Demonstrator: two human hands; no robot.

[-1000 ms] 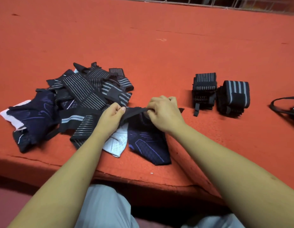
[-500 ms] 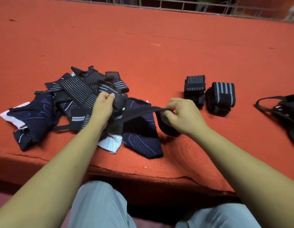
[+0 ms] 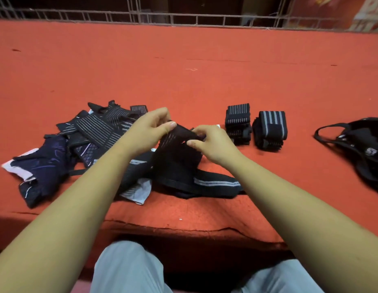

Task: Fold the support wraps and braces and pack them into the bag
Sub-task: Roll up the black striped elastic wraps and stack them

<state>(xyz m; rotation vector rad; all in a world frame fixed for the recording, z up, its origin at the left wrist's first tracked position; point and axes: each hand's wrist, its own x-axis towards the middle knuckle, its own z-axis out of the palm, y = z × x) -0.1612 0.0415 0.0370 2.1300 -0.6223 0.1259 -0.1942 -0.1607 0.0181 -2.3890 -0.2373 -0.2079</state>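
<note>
Two hands have closed together: left hand (image 3: 149,132) and right hand (image 3: 213,143) pinch the lifted black wrap (image 3: 175,163); folding starts.

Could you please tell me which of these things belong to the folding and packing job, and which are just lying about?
Job: wrap, pinched by left hand and right hand; unfolded pile; folded wraps; bag.
Lying about: thread scrap; railing.

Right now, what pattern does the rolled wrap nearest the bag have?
The rolled wrap is black with wide grey stripes; head view shows it.
</note>
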